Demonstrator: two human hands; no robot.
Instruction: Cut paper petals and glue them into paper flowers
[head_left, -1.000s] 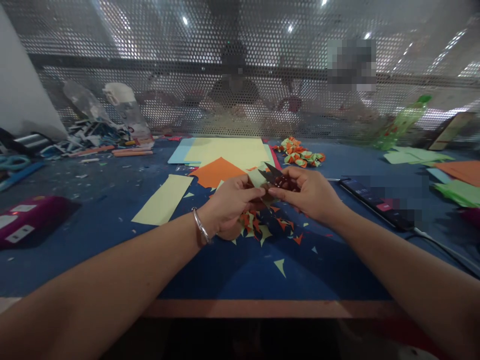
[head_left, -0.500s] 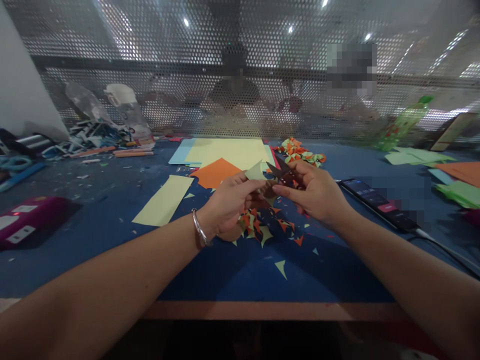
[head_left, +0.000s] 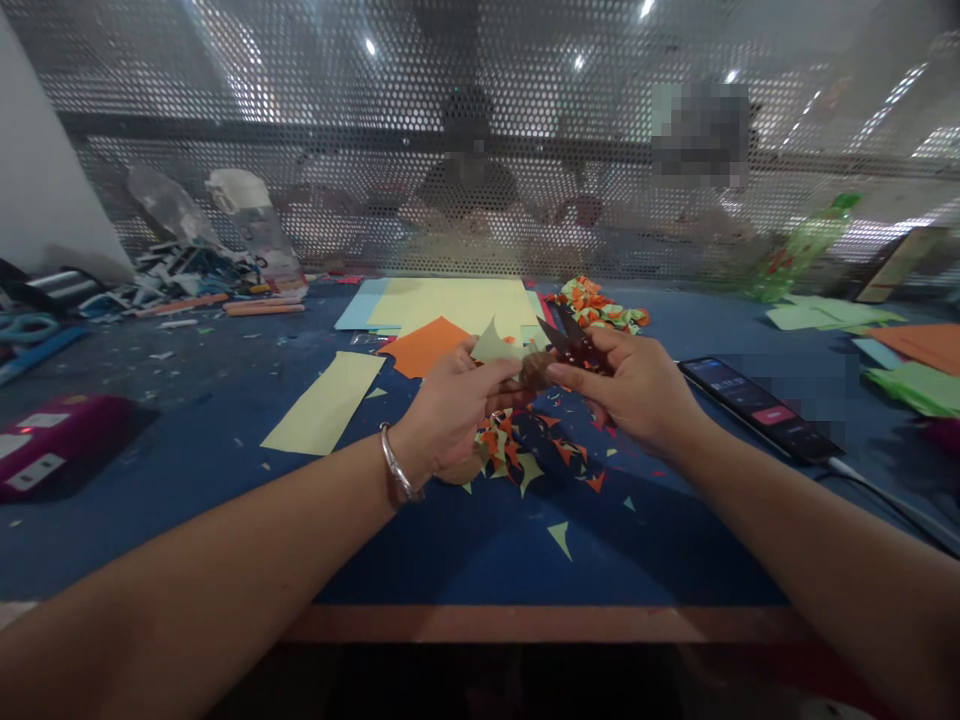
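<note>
My left hand (head_left: 469, 405), with a silver bangle at the wrist, pinches a pale green piece of paper (head_left: 496, 343) whose cut edges curve to a point. My right hand (head_left: 630, 385) grips a pair of dark scissors (head_left: 566, 338), blades apart and pointing up to the left, close beside the paper. The two hands nearly meet, and my fingers hide the lower part of the paper. Beneath them lies a pile of orange and pale green paper scraps (head_left: 506, 450). Behind my left hand rests an orange sheet with scalloped cuts (head_left: 424, 347).
A pale yellow strip (head_left: 322, 405) lies left, stacked sheets (head_left: 457, 300) behind. Cut pieces (head_left: 596, 303) are heaped at the back. Right are a phone on a cable (head_left: 761, 410) and a green bottle (head_left: 814, 245); left, a purple power strip (head_left: 60, 440) and a clear bottle (head_left: 259, 225).
The green paper in my left hand has turned, so a point now stands upward. The scissors have tilted more upright beside it.
</note>
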